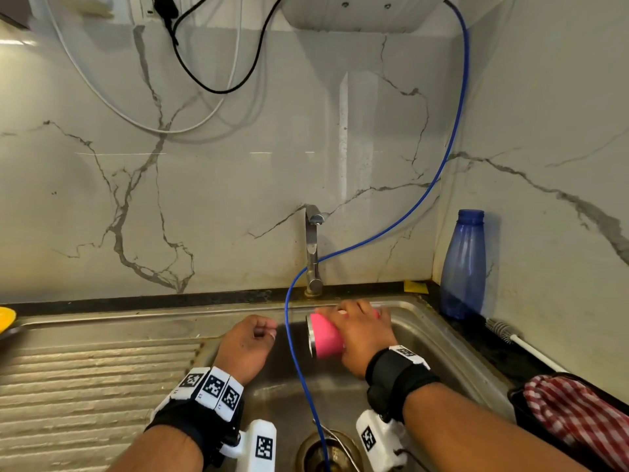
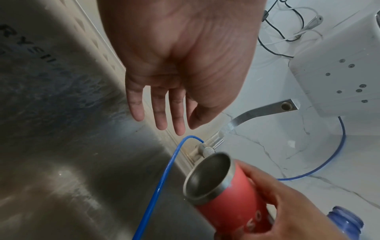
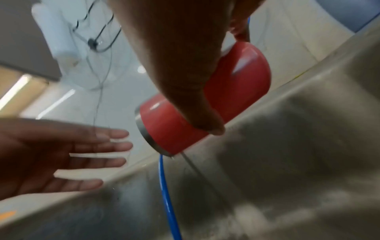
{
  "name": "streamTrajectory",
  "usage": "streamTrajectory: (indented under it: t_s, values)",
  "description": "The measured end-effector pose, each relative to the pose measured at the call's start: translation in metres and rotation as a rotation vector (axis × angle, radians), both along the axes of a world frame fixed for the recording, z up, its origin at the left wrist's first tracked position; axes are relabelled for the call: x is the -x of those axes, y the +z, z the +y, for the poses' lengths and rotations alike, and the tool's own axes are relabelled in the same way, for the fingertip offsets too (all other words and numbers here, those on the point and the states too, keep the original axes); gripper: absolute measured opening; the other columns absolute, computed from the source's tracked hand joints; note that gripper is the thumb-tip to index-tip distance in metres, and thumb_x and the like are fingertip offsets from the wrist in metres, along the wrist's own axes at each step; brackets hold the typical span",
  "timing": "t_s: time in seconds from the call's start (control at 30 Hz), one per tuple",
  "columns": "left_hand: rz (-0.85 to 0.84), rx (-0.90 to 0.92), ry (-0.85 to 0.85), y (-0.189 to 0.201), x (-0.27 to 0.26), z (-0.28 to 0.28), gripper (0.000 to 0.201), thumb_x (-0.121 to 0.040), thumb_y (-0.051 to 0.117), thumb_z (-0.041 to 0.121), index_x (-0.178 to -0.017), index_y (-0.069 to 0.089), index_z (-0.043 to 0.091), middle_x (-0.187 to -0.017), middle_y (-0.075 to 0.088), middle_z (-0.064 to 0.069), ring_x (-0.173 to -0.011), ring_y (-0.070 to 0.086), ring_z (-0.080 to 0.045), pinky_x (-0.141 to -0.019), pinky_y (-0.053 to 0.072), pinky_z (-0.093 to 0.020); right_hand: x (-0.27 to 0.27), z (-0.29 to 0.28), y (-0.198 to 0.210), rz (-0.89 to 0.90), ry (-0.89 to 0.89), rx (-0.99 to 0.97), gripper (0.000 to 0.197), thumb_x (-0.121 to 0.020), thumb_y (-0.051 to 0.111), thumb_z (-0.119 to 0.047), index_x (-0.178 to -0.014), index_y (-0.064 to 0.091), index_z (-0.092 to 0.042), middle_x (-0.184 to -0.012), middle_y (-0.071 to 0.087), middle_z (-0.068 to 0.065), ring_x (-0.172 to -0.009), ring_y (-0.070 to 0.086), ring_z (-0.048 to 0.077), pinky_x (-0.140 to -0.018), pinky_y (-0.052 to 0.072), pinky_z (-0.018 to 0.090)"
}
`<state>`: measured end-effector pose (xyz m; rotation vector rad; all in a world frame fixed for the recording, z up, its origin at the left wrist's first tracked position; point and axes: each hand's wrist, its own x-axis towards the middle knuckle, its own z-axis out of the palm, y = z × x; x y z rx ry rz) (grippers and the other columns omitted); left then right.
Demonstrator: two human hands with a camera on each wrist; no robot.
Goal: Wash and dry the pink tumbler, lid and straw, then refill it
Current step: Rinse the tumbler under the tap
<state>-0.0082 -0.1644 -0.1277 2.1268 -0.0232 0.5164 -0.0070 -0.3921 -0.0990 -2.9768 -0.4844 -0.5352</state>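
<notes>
The pink tumbler (image 1: 326,336) (image 2: 230,196) (image 3: 172,128) lies on its side above the steel sink (image 1: 442,342), its steel-rimmed open mouth turned left. My right hand (image 1: 364,330) (image 2: 287,204) (image 3: 180,68) grips its body from above, thumb underneath. My left hand (image 1: 252,342) (image 2: 162,112) (image 3: 82,154) hovers just left of the mouth, fingers straight, holding nothing. The tumbler's inside looks bare steel. No lid shows in any view. A thin metal rod (image 1: 337,439) lies by the drain; I cannot tell whether it is the straw.
A blue tube (image 1: 293,338) hangs from the wall unit into the drain (image 1: 326,453), between my hands. The tap (image 1: 313,247) stands behind. A blue bottle (image 1: 463,267), bottle brush (image 1: 503,335) and red-checked cloth (image 1: 571,410) sit right. The ribbed drainboard (image 1: 85,386) lies left.
</notes>
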Motion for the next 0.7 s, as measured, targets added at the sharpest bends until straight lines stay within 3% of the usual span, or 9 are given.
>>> streamTrajectory:
  t_s: [0.07, 0.13, 0.2, 0.3, 0.33, 0.5, 0.6, 0.7]
  values:
    - [-0.004, -0.006, -0.003, 0.002, 0.002, 0.000, 0.011, -0.092, 0.069, 0.013, -0.101, 0.071, 0.019, -0.096, 0.072, 0.006, -0.089, 0.064, -0.004, -0.078, 0.047, -0.014, -0.004, 0.000, 0.005, -0.072, -0.030, -0.124, 0.089, -0.079, 0.071, -0.040, -0.150, 0.017, -0.045, -0.143, 0.040, 0.000, -0.132, 0.037, 0.026, -0.112, 0.029, 0.054]
    - [-0.023, -0.007, -0.008, 0.005, 0.004, -0.001, 0.011, -0.092, 0.068, 0.013, -0.101, 0.071, 0.019, -0.095, 0.071, 0.007, -0.088, 0.063, -0.002, -0.074, 0.043, -0.009, -0.011, 0.001, 0.011, -0.199, -0.046, -0.386, 0.093, -0.073, 0.072, -0.055, -0.149, 0.021, -0.038, -0.134, 0.047, -0.001, -0.121, 0.047, 0.022, -0.104, 0.042, 0.045]
    - [-0.037, 0.000, -0.014, 0.008, 0.006, -0.003, 0.011, -0.093, 0.068, 0.012, -0.101, 0.071, 0.020, -0.095, 0.071, 0.007, -0.087, 0.063, 0.000, -0.076, 0.045, -0.010, -0.012, 0.003, 0.008, -0.135, -0.030, -0.533, 0.094, -0.064, 0.072, -0.064, -0.143, 0.029, -0.036, -0.124, 0.054, -0.003, -0.110, 0.056, 0.020, -0.093, 0.051, 0.041]
    - [-0.025, -0.028, -0.022, 0.010, 0.012, -0.007, 0.011, -0.094, 0.067, 0.017, -0.102, 0.069, 0.024, -0.097, 0.070, 0.012, -0.090, 0.060, 0.004, -0.074, 0.042, -0.008, -0.012, 0.004, -0.013, 0.111, -0.047, -0.338, 0.091, -0.061, 0.075, -0.061, -0.137, 0.033, -0.035, -0.119, 0.061, -0.004, -0.104, 0.061, 0.021, -0.091, 0.050, 0.039]
    - [-0.022, -0.041, -0.024, 0.011, 0.013, -0.007, 0.011, -0.095, 0.067, 0.018, -0.102, 0.069, 0.025, -0.097, 0.069, 0.013, -0.090, 0.060, 0.004, -0.072, 0.039, -0.005, -0.014, 0.003, -0.016, 0.117, -0.050, -0.329, 0.091, -0.062, 0.077, -0.059, -0.137, 0.032, -0.035, -0.120, 0.061, -0.003, -0.105, 0.061, 0.022, -0.092, 0.050, 0.040]
    - [-0.045, -0.034, -0.013, 0.014, 0.013, -0.006, 0.011, -0.093, 0.069, 0.018, -0.102, 0.071, 0.025, -0.097, 0.072, 0.012, -0.093, 0.065, 0.000, -0.075, 0.041, -0.007, -0.022, 0.005, -0.010, 0.110, -0.028, -0.656, 0.094, -0.058, 0.081, -0.057, -0.134, 0.032, -0.034, -0.121, 0.061, -0.003, -0.106, 0.063, 0.023, -0.091, 0.054, 0.039]
    - [-0.048, -0.071, -0.016, 0.015, 0.016, -0.008, 0.013, -0.094, 0.068, 0.019, -0.103, 0.070, 0.027, -0.097, 0.072, 0.014, -0.092, 0.064, 0.003, -0.073, 0.039, -0.003, -0.019, 0.007, -0.018, 0.246, -0.089, -0.547, 0.095, -0.053, 0.083, -0.061, -0.129, 0.033, -0.035, -0.118, 0.064, -0.004, -0.108, 0.062, 0.024, -0.097, 0.050, 0.041]
    - [-0.051, -0.095, -0.030, 0.016, 0.020, -0.012, 0.015, -0.094, 0.067, 0.016, -0.101, 0.069, 0.029, -0.095, 0.073, 0.015, -0.088, 0.064, 0.008, -0.070, 0.040, 0.001, -0.017, 0.008, -0.021, 0.287, -0.104, -0.488, 0.097, -0.057, 0.086, -0.052, -0.134, 0.030, -0.033, -0.124, 0.061, -0.003, -0.120, 0.055, 0.026, -0.103, 0.043, 0.045]
